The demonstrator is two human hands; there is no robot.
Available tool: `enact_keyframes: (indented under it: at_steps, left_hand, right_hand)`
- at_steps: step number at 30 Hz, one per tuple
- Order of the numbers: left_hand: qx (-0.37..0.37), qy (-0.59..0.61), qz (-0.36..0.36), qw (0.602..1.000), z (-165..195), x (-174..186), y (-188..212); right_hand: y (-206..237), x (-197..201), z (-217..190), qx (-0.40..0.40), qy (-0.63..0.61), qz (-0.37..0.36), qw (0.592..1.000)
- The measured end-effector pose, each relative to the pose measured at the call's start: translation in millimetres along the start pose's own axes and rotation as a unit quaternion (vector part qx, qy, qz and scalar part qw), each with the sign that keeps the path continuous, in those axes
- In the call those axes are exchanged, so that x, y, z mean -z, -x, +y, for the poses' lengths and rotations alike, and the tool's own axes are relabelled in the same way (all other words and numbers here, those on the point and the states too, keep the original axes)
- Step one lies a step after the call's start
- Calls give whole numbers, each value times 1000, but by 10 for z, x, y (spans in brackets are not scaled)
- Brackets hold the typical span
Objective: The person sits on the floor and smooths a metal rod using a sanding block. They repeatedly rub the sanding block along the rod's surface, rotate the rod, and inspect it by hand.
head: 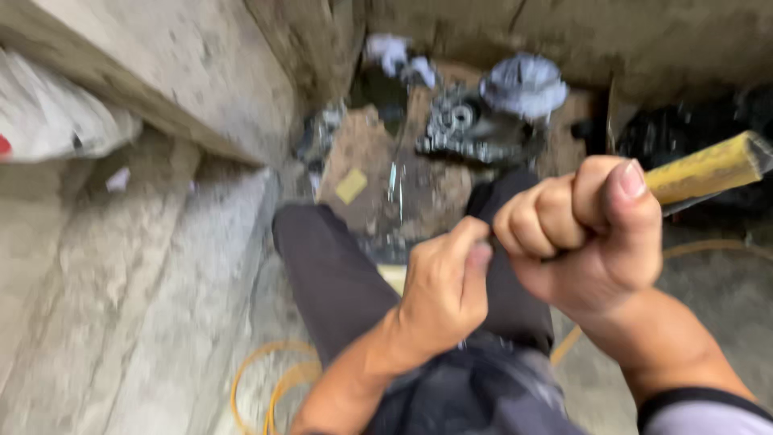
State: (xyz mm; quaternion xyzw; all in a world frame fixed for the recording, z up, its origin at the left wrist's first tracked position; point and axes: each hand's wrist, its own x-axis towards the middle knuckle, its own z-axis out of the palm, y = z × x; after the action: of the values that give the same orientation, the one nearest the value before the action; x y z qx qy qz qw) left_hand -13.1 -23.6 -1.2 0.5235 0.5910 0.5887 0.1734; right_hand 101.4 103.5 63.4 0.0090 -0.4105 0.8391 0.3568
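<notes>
The right hand [584,234] is a tight fist around a yellow handle [708,167] that sticks out to its right. The left hand [443,286] is curled up, touching the right hand, above dark trousers [338,274].

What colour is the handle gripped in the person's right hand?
Yellow: the handle in the right hand, seen in the head view.

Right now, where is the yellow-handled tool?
In the head view, the yellow-handled tool is at the right, gripped in the closed right hand; its handle sticks out toward the right edge, and the left hand is just beside that fist.
</notes>
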Motion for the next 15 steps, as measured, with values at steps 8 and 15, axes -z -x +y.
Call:
enact_keyframes:
  at_steps: [8, 15]
  left_hand:
    - [-43, 30, -23, 998, 17, 62, 5]
    - [-57, 18, -27, 998, 36, 100, -3]
  right_hand:
    - [94, 222, -73, 73, 9, 117, 990]
    - [236, 269, 9, 38, 73, 46, 995]
